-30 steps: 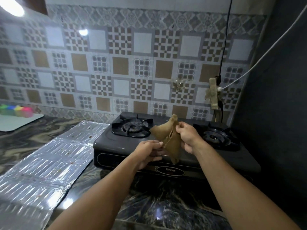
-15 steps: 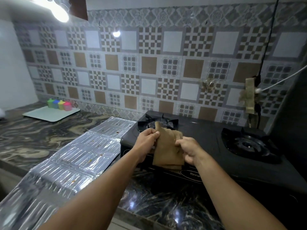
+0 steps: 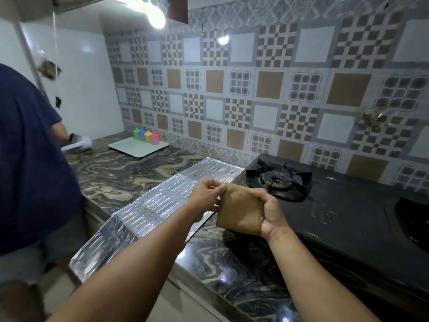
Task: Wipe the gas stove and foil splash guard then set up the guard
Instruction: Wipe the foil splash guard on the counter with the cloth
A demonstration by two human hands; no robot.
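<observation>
From my seat the wiping does not look started. Nearest me, both hands hold a folded brown cloth [image 3: 240,209] in the air above the counter's edge: my left hand [image 3: 205,197] pinches its upper left corner between thumb and fingertips, and my right hand [image 3: 270,211] is curled round its right edge. The cloth touches neither surface.

At about nine o'clock from the cloth, the foil splash guard [image 3: 148,210] lies flat on the marbled counter [image 3: 236,270], its far end just beside the stove. Brown specks show on its panels, so I judge it unwiped, and it is not yet stood up.

At two o'clock sits the black gas stove [image 3: 343,210], its left burner [image 3: 278,182] just beyond my hands.

Farther off, at ten o'clock, a tray [image 3: 137,149] carries small coloured bottles, and another person's dark sleeve [image 3: 27,140] fills the left edge.

So everything is left: wipe both, then raise the guard.
</observation>
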